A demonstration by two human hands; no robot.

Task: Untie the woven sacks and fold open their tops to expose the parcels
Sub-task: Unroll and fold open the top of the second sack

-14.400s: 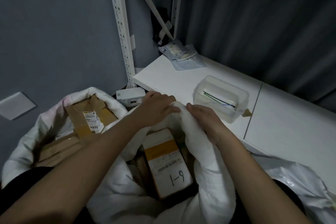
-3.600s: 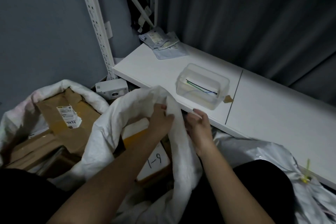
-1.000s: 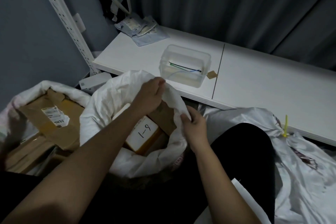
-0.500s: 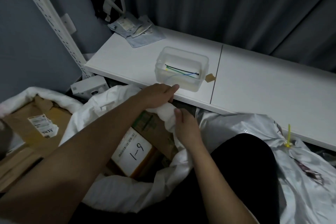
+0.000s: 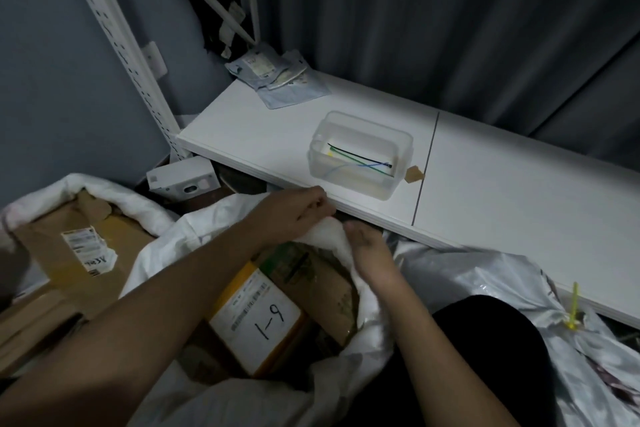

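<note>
A white woven sack (image 5: pixel 367 340) stands open in front of me. Its rim is rolled down around cardboard parcels, one of them labelled "1-9" (image 5: pixel 259 319). My left hand (image 5: pixel 294 215) grips the rolled far rim of the sack with curled fingers. My right hand (image 5: pixel 370 253) holds the same rim just to the right, fingers tucked into the fabric. A second white sack (image 5: pixel 114 198) on the left is folded open around a brown box (image 5: pixel 79 253). On the right lies a sack (image 5: pixel 485 274) tied shut with a yellow zip tie (image 5: pixel 573 312).
A low white shelf (image 5: pixel 502 191) runs behind the sacks, carrying a clear plastic tub (image 5: pixel 360 156) of coloured ties and some flat pouches (image 5: pixel 277 80). A white perforated upright (image 5: pixel 121 45) and a small white box (image 5: pixel 183 178) stand at its left end. Dark curtains hang behind.
Both hands have rolled the sack's far rim further down, so more of the parcels inside shows. The hands stay close together on the rim near the shelf edge.
</note>
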